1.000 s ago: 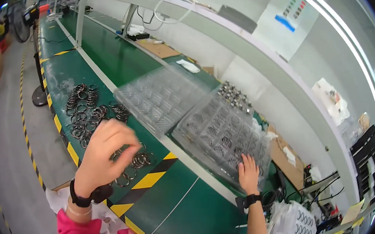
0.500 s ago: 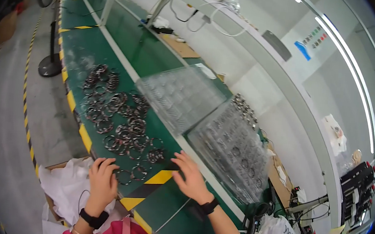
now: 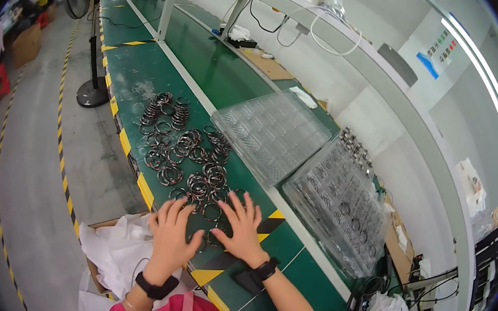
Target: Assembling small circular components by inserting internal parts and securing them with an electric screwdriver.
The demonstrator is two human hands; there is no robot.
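Observation:
Many dark, thin rings (image 3: 186, 143) with reddish flecks lie on the green bench top (image 3: 131, 64). Some stand in stacked rows at the far end, others overlap in loose heaps. My left hand (image 3: 172, 237) is over the near left end of the pile, fingers stretched out and apart. Opposite it, my right hand (image 3: 244, 228) spreads its fingers at the near right end. A few rings show between the two hands. Whether the fingertips touch the rings I cannot tell. Neither hand holds anything that shows, and both wrists carry a black band.
Right of the rings, clear plastic compartment trays (image 3: 273, 131) lie beyond a pale rail; a second tray stack (image 3: 341, 204) holds small parts. White wrapping fills a carton (image 3: 115, 247) at lower left. A floor fan (image 3: 91, 90) stands beside the striped bench edge. A shelf beam (image 3: 362, 64) crosses above.
Both hands have moved forward and closer together, onto the near end of the ring pile. The whole scene has shifted to the right in the view.

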